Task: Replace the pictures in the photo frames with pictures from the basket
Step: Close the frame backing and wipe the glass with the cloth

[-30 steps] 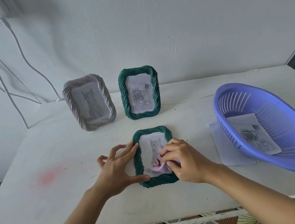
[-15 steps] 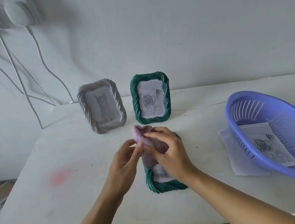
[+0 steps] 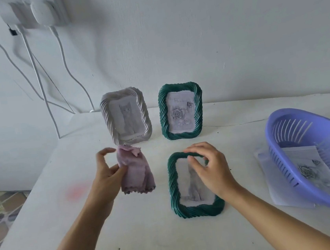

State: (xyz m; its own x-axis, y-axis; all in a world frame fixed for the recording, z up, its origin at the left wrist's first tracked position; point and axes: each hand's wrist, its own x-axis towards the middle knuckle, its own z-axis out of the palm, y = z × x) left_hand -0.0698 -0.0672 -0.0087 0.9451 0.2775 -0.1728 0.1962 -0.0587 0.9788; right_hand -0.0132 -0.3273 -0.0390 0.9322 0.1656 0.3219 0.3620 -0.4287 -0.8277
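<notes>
Since half a second ago the pink cloth (image 3: pixel 136 169) has gone from above the frame to the left of it. It is now in the left hand (image 3: pixel 106 178) alone, and the right hand (image 3: pixel 210 171) has let go of it.

The green frame (image 3: pixel 174 185) lies flat, face up, on the desk (image 3: pixel 151 229) just in front of the person. Its long axis runs from the near edge toward the wall. The cat picture (image 3: pixel 194 191) in it has the paws at the near end, so its top points away. The right hand hovers over the far half, its fingers (image 3: pixel 190 159) loosely bent and holding nothing; whether they touch the glass is unclear.

The left hand's thumb and fingers pinch the cloth, which hangs bunched, clear of the frame.

Behind, two frames stand upright side by side near the wall — a white frame (image 3: pixel 108 119) with a cat picture on the left and a second green frame (image 3: pixel 163 112) with a rose picture on the right.

At the right, a purple basket (image 3: pixel 272 139) sits tilted on a loose sheet (image 3: pixel 273 178), with a rose picture (image 3: pixel 309 172) inside it.

White cables (image 3: pixel 37 77) hang down the wall at the left.
</notes>
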